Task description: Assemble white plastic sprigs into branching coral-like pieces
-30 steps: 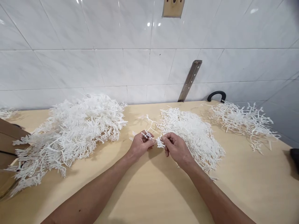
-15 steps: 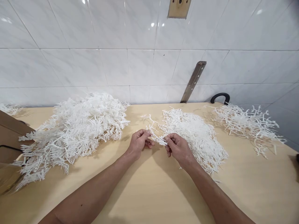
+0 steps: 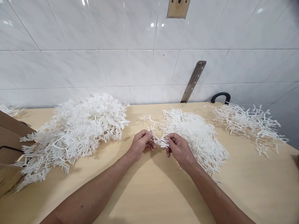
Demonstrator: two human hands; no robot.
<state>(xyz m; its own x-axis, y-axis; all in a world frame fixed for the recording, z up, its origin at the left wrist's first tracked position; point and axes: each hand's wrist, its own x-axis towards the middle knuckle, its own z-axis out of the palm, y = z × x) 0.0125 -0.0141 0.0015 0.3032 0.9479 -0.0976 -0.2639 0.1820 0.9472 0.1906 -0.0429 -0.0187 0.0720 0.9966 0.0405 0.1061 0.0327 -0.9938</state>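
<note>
Between my two hands is a small white branching sprig (image 3: pixel 160 141), like a piece of plastic coral or twig. My left hand (image 3: pixel 143 143) pinches its left side between thumb and fingers. At its right end my right hand (image 3: pixel 175 145) grips the tufted tips with thumb and forefinger. Just beyond my hands, thin bare white stems (image 3: pixel 153 123) stick up toward the wall. Close by my right hand lies a pile of short white pieces (image 3: pixel 196 133). A larger heap of feathery white sprigs (image 3: pixel 86 124) spreads to the left of my left hand.
Sparse white branched stems (image 3: pixel 247 124) lie on the right of the pale wooden table (image 3: pixel 149 196). Brown cardboard (image 3: pixel 11 133) stands at the left edge. Behind the table are a tiled wall (image 3: pixel 112 65), a metal bracket (image 3: pixel 193 81) and a black curved handle (image 3: pixel 220 95).
Both hands stay in nearly the same place, with the sprig still between them. The sprig has shifted slightly, and my left fingers sit a touch lower.
</note>
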